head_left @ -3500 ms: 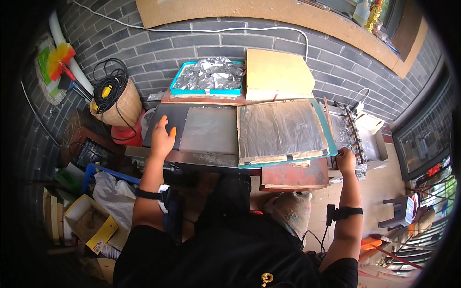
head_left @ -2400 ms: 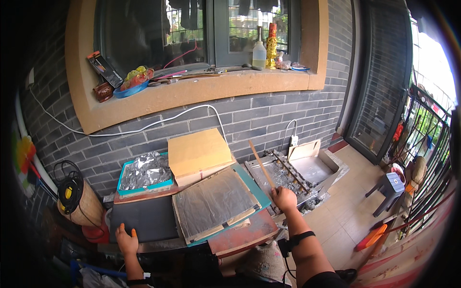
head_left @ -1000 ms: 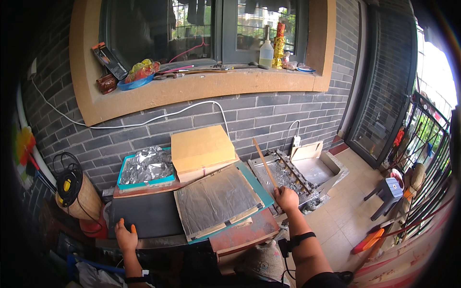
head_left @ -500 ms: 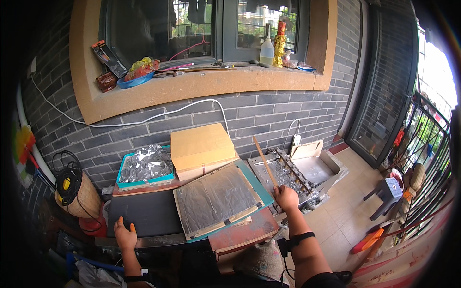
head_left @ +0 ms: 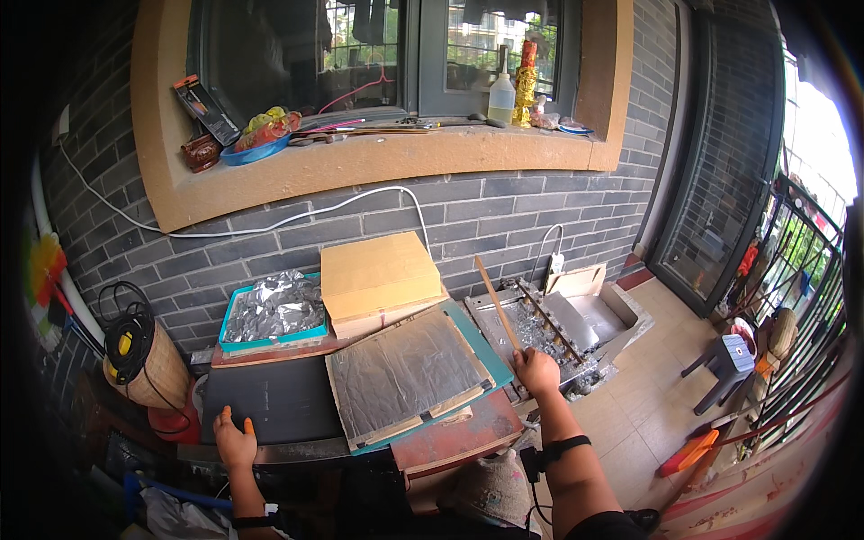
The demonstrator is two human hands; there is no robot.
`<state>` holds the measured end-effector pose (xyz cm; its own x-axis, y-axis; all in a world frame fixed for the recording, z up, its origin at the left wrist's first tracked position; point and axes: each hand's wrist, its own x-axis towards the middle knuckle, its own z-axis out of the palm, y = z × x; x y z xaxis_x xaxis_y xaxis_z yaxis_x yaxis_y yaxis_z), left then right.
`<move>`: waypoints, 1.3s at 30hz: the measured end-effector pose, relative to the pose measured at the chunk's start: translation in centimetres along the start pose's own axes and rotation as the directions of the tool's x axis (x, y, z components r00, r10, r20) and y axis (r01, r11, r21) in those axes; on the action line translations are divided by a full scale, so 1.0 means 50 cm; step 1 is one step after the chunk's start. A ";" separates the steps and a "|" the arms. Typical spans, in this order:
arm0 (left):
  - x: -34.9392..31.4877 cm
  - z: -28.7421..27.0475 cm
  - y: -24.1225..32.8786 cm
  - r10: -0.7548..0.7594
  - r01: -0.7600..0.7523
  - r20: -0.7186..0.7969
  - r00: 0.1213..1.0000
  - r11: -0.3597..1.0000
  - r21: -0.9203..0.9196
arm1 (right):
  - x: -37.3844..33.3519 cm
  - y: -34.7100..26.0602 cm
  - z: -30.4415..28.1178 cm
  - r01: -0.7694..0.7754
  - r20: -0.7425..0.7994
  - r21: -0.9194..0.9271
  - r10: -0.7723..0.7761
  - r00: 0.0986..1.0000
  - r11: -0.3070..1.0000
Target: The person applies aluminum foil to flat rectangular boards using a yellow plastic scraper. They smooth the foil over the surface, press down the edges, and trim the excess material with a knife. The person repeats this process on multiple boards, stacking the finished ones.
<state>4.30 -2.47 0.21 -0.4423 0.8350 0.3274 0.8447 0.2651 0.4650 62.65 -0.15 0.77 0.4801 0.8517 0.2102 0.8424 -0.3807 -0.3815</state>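
My right hand (head_left: 537, 371) is closed round the lower end of a thin wooden stick (head_left: 495, 297), which points up and away over a metal-framed bench device (head_left: 543, 315) with shiny scraps on it. My left hand (head_left: 236, 438) rests at the near left edge of a flat black board (head_left: 279, 400); its fingers are apart, with orange tips, and it holds nothing. Between the hands a crinkled dark grey sheet (head_left: 409, 369) lies on a tilted teal board (head_left: 490, 346). Beyond the device's bar, a smooth grey sheet (head_left: 573, 319) shows at the left of a pale tray (head_left: 625, 317).
A teal tray (head_left: 236, 340) of crumpled silver foil and a yellow box-like stack (head_left: 378, 274) stand against the brick wall. A woven basket (head_left: 148, 373) with a coiled black cable is at the left. At the right are a small stool (head_left: 729, 358) and an orange dustpan-like tool (head_left: 691, 452).
A smooth grey sheet has come into view in the left part of the pale tray, beyond the device's bar. Both hands and the stick have hardly moved.
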 end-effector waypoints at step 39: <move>0.029 0.038 -0.057 0.140 -0.139 -0.034 0.990 0.990 0.041 | -0.001 -0.001 -0.025 -0.020 0.041 0.110 0.015 0.999 0.994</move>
<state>1.84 -1.09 -2.20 -0.3297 0.8468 0.4174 0.9094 0.1661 0.3813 62.92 -0.62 1.91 0.4825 0.8598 0.1672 0.8006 -0.3555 -0.4824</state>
